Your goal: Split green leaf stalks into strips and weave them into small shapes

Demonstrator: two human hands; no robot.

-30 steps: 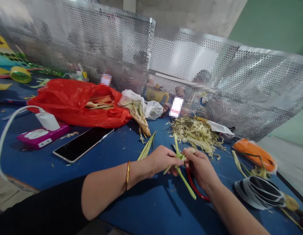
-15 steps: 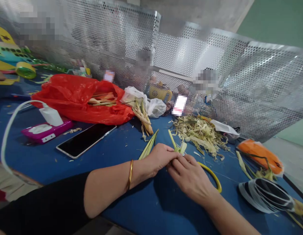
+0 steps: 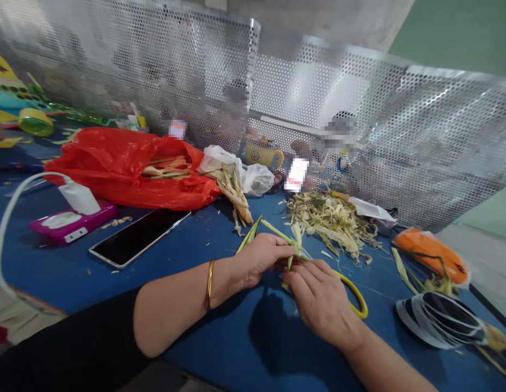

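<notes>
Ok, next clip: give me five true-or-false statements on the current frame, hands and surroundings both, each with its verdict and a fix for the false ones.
1. The left hand pinches a green strip. True.
2. The right hand is up at the mesh. False: it is low over the table, close beside the left hand.
3. A yellow loop shows beside the right hand. True.
4. The red bag is tied shut. False: it gapes open, with dried husks showing inside.
5. The black phone lies between the purple socket and the left hand. True.
</notes>
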